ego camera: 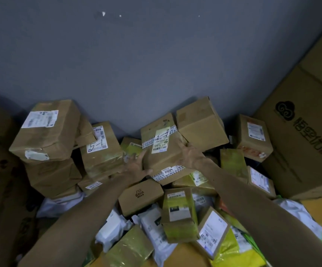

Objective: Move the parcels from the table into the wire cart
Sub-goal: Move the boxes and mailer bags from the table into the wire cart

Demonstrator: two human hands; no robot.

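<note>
Mailers [152, 226] and small cartons [139, 197] crowd the near pile; taller boxes [46, 132] flank the taped parcel [162, 151], pressed between spread left hand [137, 166] and right hand [190, 153].

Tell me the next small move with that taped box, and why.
Probably lift the taped box straight up a little before drawing it back. The left hand and right hand press on its two sides. A plain box sits tight against its upper right, and smaller parcels lie underneath, so dragging it might upset the pile.
</note>
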